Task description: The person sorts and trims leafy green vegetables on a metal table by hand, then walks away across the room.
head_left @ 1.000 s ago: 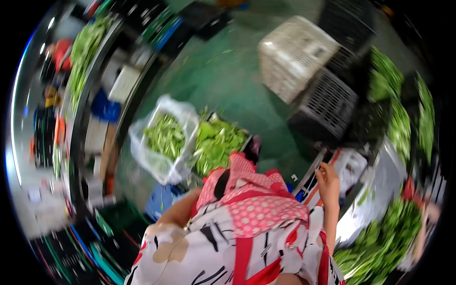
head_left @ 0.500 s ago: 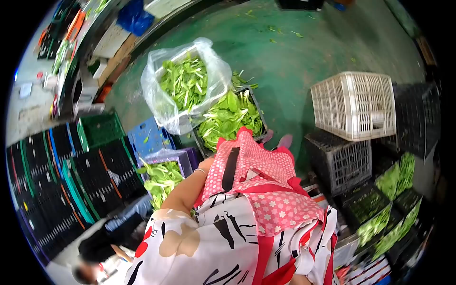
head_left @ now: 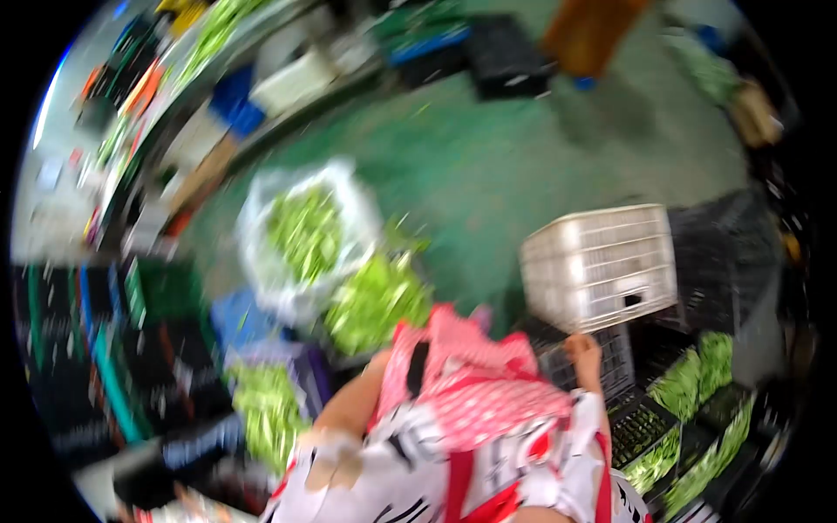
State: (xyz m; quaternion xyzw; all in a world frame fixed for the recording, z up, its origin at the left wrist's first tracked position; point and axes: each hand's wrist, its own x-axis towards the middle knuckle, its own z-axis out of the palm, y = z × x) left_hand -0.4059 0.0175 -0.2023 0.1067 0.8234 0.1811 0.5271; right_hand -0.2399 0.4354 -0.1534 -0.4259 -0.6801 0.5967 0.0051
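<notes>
My right hand (head_left: 583, 350) is just below the near corner of a white plastic crate (head_left: 602, 270), over a black crate (head_left: 617, 362). Motion blur smears its fingers, and I cannot tell whether it touches either crate. The bare left forearm (head_left: 353, 397) reaches forward beside the pink apron (head_left: 475, 370), which hides my left hand. Ahead of the apron, leafy greens (head_left: 377, 301) fill a dark crate. Beyond that one, a crate lined with a clear plastic bag (head_left: 261, 261) holds more greens (head_left: 305, 231).
Greens also fill a purple crate (head_left: 309, 370) on the left, near a blue crate (head_left: 240, 318). Stacked black crates (head_left: 174, 370) line the left side. Crates of greens (head_left: 658, 458) stand at the lower right. A person's sleeve (head_left: 202, 440) shows at the lower left.
The view has shifted, so the floor crates sit lower and further left. My right hand has come into view beside the white crate. My left hand has slipped out of sight behind the apron.
</notes>
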